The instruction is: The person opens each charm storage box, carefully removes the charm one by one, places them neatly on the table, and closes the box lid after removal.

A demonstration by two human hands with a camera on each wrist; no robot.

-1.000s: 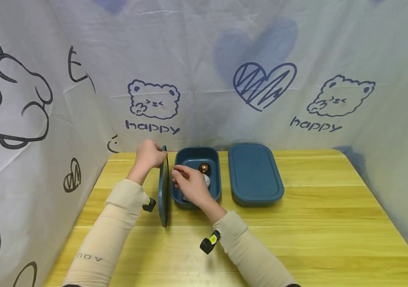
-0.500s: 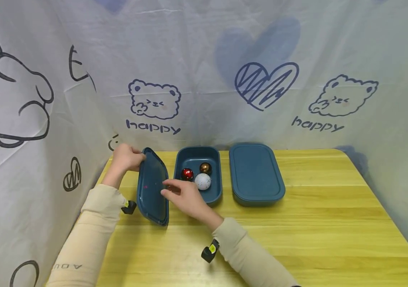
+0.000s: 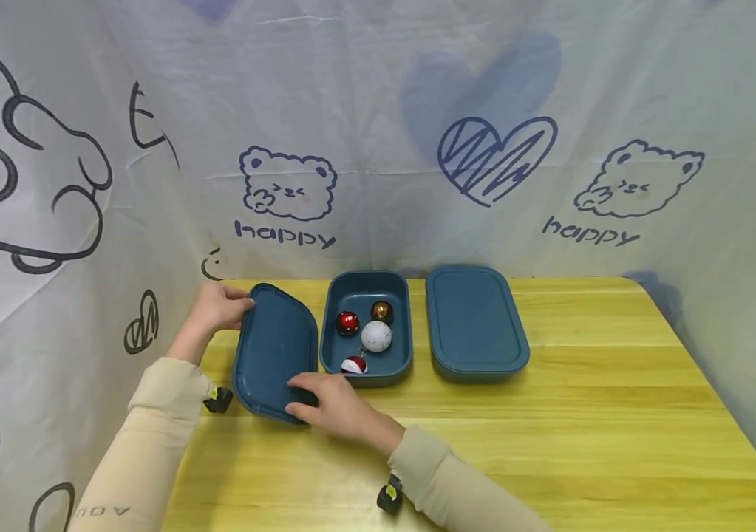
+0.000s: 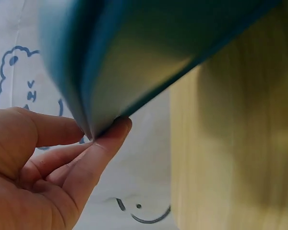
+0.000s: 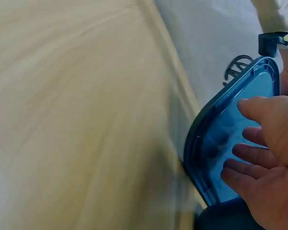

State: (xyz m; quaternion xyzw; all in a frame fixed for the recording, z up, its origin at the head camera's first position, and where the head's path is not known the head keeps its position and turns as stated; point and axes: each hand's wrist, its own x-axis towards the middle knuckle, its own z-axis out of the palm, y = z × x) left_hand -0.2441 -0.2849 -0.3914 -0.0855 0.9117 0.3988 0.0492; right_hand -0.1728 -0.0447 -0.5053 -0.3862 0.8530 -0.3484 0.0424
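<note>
In the head view my left hand (image 3: 216, 307) pinches the far left corner of a blue box lid (image 3: 273, 351). The lid leans tilted, its rimmed underside facing up and to the right. The left wrist view shows the thumb and fingers on the lid's corner. My right hand (image 3: 336, 408) hovers at the lid's near right corner, fingers loosely extended, holding nothing; I cannot tell whether a fingertip touches it. Right of the lid stands an uncovered blue box (image 3: 391, 364). Inside lie a red ball (image 3: 347, 323), a brown ball (image 3: 381, 312), a white ball (image 3: 376, 337) and a red-and-white ball (image 3: 354, 365).
A second blue box (image 3: 476, 321), lid on, stands right of the uncovered one. Both are near the back edge of the wooden table (image 3: 590, 414). A white printed cloth (image 3: 391, 185) hangs behind and along the sides.
The lid has swung left from upright beside the box and tipped over, underside up, with my left hand moving left. My right hand has come nearer the front, uncovering the balls.
</note>
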